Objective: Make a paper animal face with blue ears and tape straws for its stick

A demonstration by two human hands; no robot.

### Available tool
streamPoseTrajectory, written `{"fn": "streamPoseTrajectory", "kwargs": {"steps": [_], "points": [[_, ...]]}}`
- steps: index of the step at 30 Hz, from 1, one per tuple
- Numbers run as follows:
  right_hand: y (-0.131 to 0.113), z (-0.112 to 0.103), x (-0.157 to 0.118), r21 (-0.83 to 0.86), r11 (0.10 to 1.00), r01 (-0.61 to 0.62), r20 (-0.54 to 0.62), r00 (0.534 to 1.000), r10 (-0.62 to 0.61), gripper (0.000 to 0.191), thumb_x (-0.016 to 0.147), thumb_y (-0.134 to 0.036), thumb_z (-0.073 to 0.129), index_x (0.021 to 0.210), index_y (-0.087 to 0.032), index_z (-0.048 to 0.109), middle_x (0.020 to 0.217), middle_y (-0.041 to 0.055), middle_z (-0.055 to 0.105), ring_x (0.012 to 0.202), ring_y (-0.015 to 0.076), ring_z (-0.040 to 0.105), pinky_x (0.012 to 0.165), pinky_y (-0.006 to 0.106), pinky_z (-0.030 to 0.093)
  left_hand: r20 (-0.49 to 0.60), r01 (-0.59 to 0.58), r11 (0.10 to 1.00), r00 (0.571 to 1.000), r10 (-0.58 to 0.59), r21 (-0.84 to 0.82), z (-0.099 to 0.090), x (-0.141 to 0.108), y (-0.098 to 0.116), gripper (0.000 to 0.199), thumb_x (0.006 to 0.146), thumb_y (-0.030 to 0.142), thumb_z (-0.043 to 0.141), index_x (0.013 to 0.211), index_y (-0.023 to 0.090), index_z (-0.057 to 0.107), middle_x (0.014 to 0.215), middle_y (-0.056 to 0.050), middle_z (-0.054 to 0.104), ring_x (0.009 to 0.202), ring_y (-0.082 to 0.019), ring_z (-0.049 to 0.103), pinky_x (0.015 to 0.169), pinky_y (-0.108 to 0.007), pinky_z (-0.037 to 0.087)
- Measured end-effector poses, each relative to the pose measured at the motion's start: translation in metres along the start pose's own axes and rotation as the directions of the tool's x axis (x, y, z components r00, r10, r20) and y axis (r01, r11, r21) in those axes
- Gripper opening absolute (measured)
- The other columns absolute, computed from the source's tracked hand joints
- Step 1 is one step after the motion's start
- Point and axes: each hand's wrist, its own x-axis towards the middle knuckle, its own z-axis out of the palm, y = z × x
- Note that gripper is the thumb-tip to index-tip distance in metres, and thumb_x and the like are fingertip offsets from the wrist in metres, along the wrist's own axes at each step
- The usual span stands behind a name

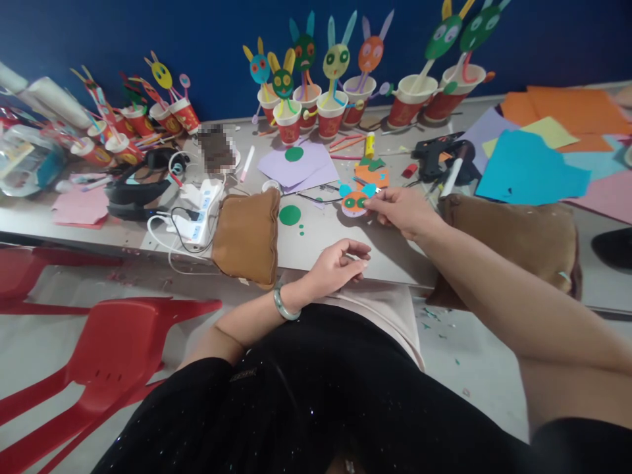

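Note:
My right hand [402, 209] pinches the right edge of a small paper animal face [353, 205]. The face is orange and lilac, with green eyes and blue ears, and it is at the table surface. Nearer the table's front edge is my left hand [340, 266], its fingers loosely curled, thumb apart, nothing visible in it. To the left of the face, a green paper circle [289, 215] lies on the table with small green dots beside it. Just behind the face is an orange paper piece [372, 176].
Paper cups [332, 117] with paper animal figures line the back. Lilac sheets [301, 166], a glue stick [370, 145], a black glue gun [434, 155] and blue paper [528, 168] lie around. Brown cushions [247, 237] sit at the front edge; a power strip [202, 214] is left.

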Motion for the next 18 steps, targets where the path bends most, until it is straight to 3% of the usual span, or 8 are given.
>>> {"fn": "streamPoseTrajectory", "kwargs": {"steps": [3, 7, 12, 15, 18], "points": [[0.006, -0.002, 0.001, -0.063, 0.998, -0.022, 0.031, 0.999, 0.024, 0.03, 0.101, -0.018, 0.068, 0.071, -0.016, 0.065, 0.059, -0.0009, 0.066, 0.045, 0.0029, 0.04, 0.048, 0.023, 0.028, 0.015, -0.056, 0.992, 0.998, 0.055, 0.111, -0.004, 0.003, -0.008, 0.017, 0.093, 0.021, 0.073, 0.108, 0.015, 0.068, 0.103, -0.005, 0.072, 0.068, -0.006, 0.063, 0.063, -0.02, 0.051], [0.011, -0.004, 0.001, -0.141, 0.989, -0.045, 0.042, 0.998, 0.051, 0.026, 0.094, -0.021, 0.076, 0.07, -0.015, 0.071, 0.045, -0.0034, 0.055, 0.04, 0.0052, 0.038, 0.044, 0.023, 0.025, 0.025, -0.153, 0.957, 0.988, 0.152, 0.247, -0.006, 0.005, -0.011, 0.018, 0.092, 0.021, 0.071, 0.108, 0.015, 0.068, 0.112, -0.009, 0.076, 0.076, -0.008, 0.066, 0.069, -0.022, 0.055], [0.005, -0.008, 0.001, -0.319, 0.946, -0.053, 0.032, 0.997, 0.067, 0.019, 0.09, -0.025, 0.08, 0.074, -0.017, 0.075, 0.049, -0.0004, 0.062, 0.04, 0.0089, 0.047, 0.044, 0.023, 0.032, 0.062, -0.25, 0.862, 0.967, 0.248, 0.441, -0.003, 0.005, -0.007, 0.018, 0.091, 0.021, 0.07, 0.108, 0.015, 0.069, 0.115, -0.01, 0.074, 0.078, -0.01, 0.068, 0.072, -0.026, 0.057], [0.003, -0.014, -0.002, -0.381, 0.925, 0.003, 0.014, 1.0, 0.003, 0.011, 0.09, -0.025, 0.078, 0.082, -0.017, 0.077, 0.059, 0.0021, 0.07, 0.046, 0.0117, 0.056, 0.051, 0.025, 0.044, 0.091, -0.267, 0.79, 0.961, 0.262, 0.552, -0.004, 0.003, -0.002, 0.019, 0.09, 0.022, 0.07, 0.108, 0.016, 0.07, 0.114, -0.009, 0.074, 0.08, -0.012, 0.069, 0.076, -0.029, 0.057], [0.008, -0.027, -0.021, -0.464, 0.871, 0.162, -0.031, 0.98, -0.199, 0.013, 0.09, -0.032, 0.08, 0.091, -0.019, 0.08, 0.073, 0.0058, 0.078, 0.063, 0.0195, 0.071, 0.067, 0.031, 0.056, 0.14, -0.267, 0.715, 0.962, 0.233, 0.646, -0.008, -0.005, 0.008, 0.02, 0.092, 0.025, 0.068, 0.11, 0.016, 0.071, 0.11, -0.009, 0.076, 0.084, -0.015, 0.07, 0.082, -0.032, 0.058]]}}
